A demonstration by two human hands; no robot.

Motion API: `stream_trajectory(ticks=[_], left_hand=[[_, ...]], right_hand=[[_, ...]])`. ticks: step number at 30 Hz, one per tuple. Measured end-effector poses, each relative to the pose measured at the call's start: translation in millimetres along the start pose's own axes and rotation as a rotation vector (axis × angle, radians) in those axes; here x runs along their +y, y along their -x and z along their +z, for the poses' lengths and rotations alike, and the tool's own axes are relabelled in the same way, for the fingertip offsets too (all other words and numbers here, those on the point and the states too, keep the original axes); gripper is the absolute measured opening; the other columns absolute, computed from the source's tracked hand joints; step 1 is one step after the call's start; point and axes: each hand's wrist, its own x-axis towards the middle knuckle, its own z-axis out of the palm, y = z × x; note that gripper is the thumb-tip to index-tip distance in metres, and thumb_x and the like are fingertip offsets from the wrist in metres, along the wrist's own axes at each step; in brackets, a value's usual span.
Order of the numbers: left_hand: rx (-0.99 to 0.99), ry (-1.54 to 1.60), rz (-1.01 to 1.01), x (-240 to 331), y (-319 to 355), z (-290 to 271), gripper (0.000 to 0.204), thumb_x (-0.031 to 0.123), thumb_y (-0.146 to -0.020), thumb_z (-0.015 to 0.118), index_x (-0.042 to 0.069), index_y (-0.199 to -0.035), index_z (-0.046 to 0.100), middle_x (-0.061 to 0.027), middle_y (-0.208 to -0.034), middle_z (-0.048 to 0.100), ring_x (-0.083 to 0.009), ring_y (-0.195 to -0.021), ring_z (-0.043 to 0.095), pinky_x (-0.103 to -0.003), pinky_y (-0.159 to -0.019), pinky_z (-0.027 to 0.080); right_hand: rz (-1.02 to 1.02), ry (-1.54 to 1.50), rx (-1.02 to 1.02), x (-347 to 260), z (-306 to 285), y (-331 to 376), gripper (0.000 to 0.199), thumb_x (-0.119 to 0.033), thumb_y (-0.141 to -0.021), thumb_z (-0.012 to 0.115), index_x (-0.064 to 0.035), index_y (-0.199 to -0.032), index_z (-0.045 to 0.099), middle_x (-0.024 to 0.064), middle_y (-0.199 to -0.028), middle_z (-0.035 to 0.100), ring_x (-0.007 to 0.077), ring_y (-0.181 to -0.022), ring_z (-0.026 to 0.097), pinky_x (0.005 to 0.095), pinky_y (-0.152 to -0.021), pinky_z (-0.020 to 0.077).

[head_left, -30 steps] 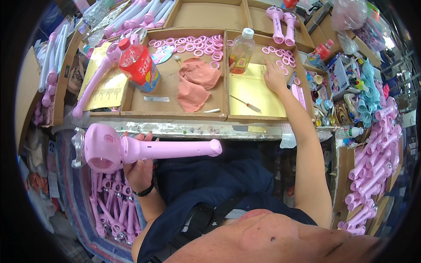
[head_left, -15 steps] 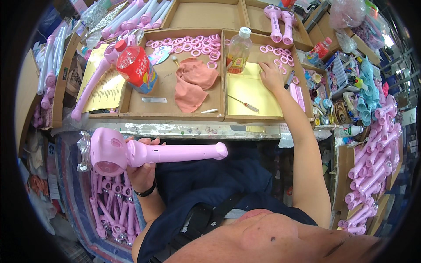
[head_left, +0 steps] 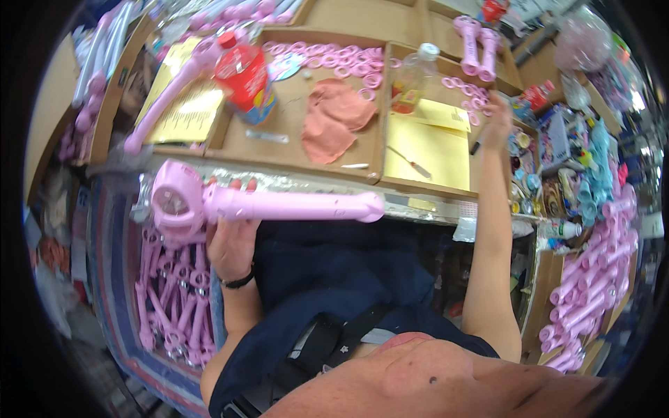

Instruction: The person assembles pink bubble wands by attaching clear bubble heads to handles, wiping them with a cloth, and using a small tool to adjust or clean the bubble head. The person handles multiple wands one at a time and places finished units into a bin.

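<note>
A pink toy wand (head_left: 293, 205) lies level across my left hand (head_left: 235, 244), whose fingers wrap round the handle close to its bulky head. The head, with a clear window in it, points left, and the handle reaches right over my lap. My right arm stretches to the right-hand cardboard tray (head_left: 382, 157). There my right hand (head_left: 497, 125) is beside several small pink rings (head_left: 465, 89). Its fingers are blurred, so I cannot make out whether a ring is between them. More pink rings (head_left: 341, 59) lie along the back of the middle tray.
Near the rings stand a red-labelled bottle (head_left: 244, 78) and a clear bottle (head_left: 414, 80). A salmon cloth (head_left: 334, 122), yellow paper (head_left: 435, 143) and a screwdriver (head_left: 411, 164) lie in the trays. Pink wands fill a bin (head_left: 115, 279) at lower left; pink handles (head_left: 592, 272) pile up at right.
My right hand has moved right, off the yellow paper's upper edge to the side of the rings. The wand in my left hand has risen slightly and turned. The whole view has shifted.
</note>
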Motion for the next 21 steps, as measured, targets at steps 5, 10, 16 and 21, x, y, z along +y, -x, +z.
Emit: stream_trajectory(ticks=[5, 10, 16, 21], left_hand=[[-0.067, -0.063, 0.115, -13, -1, 0, 0.055, 0.011, -0.091, 0.058, 0.011, -0.139, 0.033, -0.0161, -0.141, 0.04, -0.0414, -0.133, 0.033, -0.058, -0.107, 0.029], [-0.107, 0.012, 0.086, -31, -3, 11, 0.049, 0.01, -0.089, 0.061, 0.011, -0.133, 0.039, -0.0148, -0.141, 0.039, -0.0387, -0.133, 0.033, -0.057, -0.107, 0.032], [-0.069, 0.084, 0.108, -47, 0, 22, 0.047, 0.007, -0.091, 0.057, 0.011, -0.133, 0.039, -0.0136, -0.14, 0.039, -0.0358, -0.134, 0.034, -0.057, -0.106, 0.034], [-0.13, 0.061, 0.127, -45, 3, 19, 0.05, 0.002, -0.09, 0.055, 0.016, -0.134, 0.037, -0.0138, -0.14, 0.039, -0.037, -0.134, 0.033, -0.056, -0.106, 0.034]], right_hand=[[-0.353, 0.72, -0.04, -117, 3, 12, 0.026, -0.021, -0.093, 0.055, -0.0008, -0.108, 0.062, 0.0163, -0.125, 0.053, 0.033, -0.115, 0.051, 0.0413, -0.097, 0.0399], [-0.314, 0.085, -0.214, -227, 55, 80, 0.019, -0.001, -0.079, 0.07, 0.0013, -0.095, 0.061, 0.0137, -0.101, 0.06, 0.0242, -0.09, 0.058, 0.0324, -0.078, 0.0469], [0.874, -0.763, -0.197, -278, 111, 132, 0.012, -0.003, -0.087, 0.064, 0.0009, -0.098, 0.062, 0.0008, -0.082, 0.062, 0.0022, -0.064, 0.05, 0.016, -0.06, 0.0405], [0.698, -0.565, -0.299, -281, 123, 131, 0.009, -0.002, -0.087, 0.064, 0.0009, -0.095, 0.063, -0.0045, -0.076, 0.059, -0.0016, -0.059, 0.044, 0.0141, -0.052, 0.0326]])
